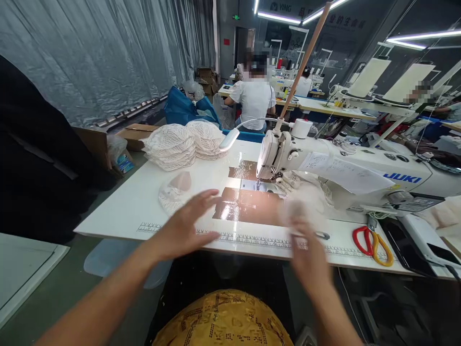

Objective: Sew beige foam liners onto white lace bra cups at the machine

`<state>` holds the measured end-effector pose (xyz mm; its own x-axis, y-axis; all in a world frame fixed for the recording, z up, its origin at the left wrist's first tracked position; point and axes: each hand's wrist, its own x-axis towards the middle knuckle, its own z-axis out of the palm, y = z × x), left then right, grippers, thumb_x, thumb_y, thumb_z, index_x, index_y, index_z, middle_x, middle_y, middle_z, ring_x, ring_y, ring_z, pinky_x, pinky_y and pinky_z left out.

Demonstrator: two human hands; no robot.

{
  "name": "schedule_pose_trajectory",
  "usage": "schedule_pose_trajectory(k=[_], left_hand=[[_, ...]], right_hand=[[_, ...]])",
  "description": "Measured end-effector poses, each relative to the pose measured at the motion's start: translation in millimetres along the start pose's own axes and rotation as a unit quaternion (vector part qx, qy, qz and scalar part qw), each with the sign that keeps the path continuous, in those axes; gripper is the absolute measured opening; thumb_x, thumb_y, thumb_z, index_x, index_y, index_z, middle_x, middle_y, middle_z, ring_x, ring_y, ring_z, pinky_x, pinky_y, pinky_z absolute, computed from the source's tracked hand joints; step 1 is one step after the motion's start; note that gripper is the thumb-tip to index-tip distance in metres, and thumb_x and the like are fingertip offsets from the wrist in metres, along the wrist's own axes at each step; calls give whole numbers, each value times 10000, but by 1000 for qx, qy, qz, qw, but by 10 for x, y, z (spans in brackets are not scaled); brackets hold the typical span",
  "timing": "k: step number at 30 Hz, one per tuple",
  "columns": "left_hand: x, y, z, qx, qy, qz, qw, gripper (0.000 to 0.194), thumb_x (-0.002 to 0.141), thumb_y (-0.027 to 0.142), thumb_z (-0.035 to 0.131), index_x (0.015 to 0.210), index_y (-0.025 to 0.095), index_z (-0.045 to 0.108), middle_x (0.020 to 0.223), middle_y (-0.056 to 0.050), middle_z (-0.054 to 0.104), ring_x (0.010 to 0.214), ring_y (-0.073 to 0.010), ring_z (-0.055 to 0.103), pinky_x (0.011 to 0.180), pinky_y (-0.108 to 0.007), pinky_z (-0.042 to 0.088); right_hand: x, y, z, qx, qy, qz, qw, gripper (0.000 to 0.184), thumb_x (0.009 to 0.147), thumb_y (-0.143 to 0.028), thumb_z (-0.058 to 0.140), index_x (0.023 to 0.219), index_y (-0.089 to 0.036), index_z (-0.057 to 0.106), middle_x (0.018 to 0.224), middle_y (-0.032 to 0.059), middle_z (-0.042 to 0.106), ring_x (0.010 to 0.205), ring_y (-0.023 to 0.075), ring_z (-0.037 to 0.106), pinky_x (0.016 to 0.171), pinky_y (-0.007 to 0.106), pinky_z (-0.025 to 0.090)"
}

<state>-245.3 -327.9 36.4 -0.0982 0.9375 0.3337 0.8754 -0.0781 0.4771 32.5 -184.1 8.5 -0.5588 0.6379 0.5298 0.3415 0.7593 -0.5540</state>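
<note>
Lace piece (173,193), whitish with beige patch

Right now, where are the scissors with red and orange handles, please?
In the head view, the scissors lie at right on the white table, near its front edge, between the right hand and a flat black object.

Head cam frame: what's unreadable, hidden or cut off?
All head view:
- Right hand: motion blur; can't tell whether it grips the pale, blurred fabric beside it.
- Handwriting on the white paper sheet on the white JUKI sewing machine: too small.
- Cream crumpled cloth: far end cut off by right edge.
</note>
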Motion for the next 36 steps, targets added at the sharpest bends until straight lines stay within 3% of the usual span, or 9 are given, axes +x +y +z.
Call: schedule_pose_trajectory(k=[3,8,17,22,26,29,31,33,36], left_hand=[[25,277,210,-74,-107,42,991,714,800,300,675,1446,255,375,1410,-94,515,1253,-273,517,1045,-388,429],[57,380,342,-166,-154,-32,974,349,747,106,554,1067,215,644,975,-18,707,864,-198,649,768,-261,484],[-35,30,312,-117,30,-181,976,176,835,245,523,837,200,693,766,-16,693,715,-190,628,619,-233,438],[-96,165,317,-400,-217,-152,877,455,938,497,444,760,153,683,697,-58,676,600,-169,611,557,-246,464],[-120,316,294,-579,-339,-111,733,617,899,594,508,1374,201,490,1050,-129,692,801,-195,676,710,-290,520],[-112,322,307,-545,-286,-164,771,907,859,498,636,1540,288,76,970,-60,664,718,-146,636,637,-251,499],[-80,285,341,-466,-221,-192,835,914,819,426,700,1532,300,144,958,-30,623,741,-132,601,658,-244,491],[-34,239,391,-447,-177,-186,857,913,746,398,764,1501,286,263,1114,-56,584,929,-171,595,807,-291,499],[30,201,471,-540,-214,-162,798,817,713,374,786,1420,227,404,1226,-91,565,1106,-229,561,948,-350,461]], right_hand=[[73,-254,468,208,-220,-24,953,155,934,-284,443,857,-229,566,755,8,640,661,162,589,593,262,469],[199,-457,571,206,-251,-92,941,74,886,-209,494,910,-215,564,853,18,637,750,146,566,665,249,440],[247,-364,135,73,77,-98,990,200,762,-71,551,833,-254,515,715,-16,607,613,138,571,561,247,430],[299,-274,248,139,-61,72,986,69,772,-174,587,755,-229,548,808,10,648,696,152,575,644,268,455],[219,-210,404,394,-273,216,851,106,778,-274,672,842,-207,620,776,1,654,695,152,581,648,260,467],[108,-185,489,537,-337,272,724,227,715,-327,769,853,-191,651,733,-8,651,652,141,583,621,248,469],[51,-186,519,584,-356,286,671,248,683,-338,806,808,-183,658,694,-11,641,623,132,576,590,234,459],[26,-195,527,609,-364,285,644,261,662,-338,828,775,-180,654,673,-13,631,618,129,572,581,228,456],[36,-208,516,606,-345,280,660,266,654,-315,836,768,-187,634,681,-23,620,596,112,547,562,215,443]])
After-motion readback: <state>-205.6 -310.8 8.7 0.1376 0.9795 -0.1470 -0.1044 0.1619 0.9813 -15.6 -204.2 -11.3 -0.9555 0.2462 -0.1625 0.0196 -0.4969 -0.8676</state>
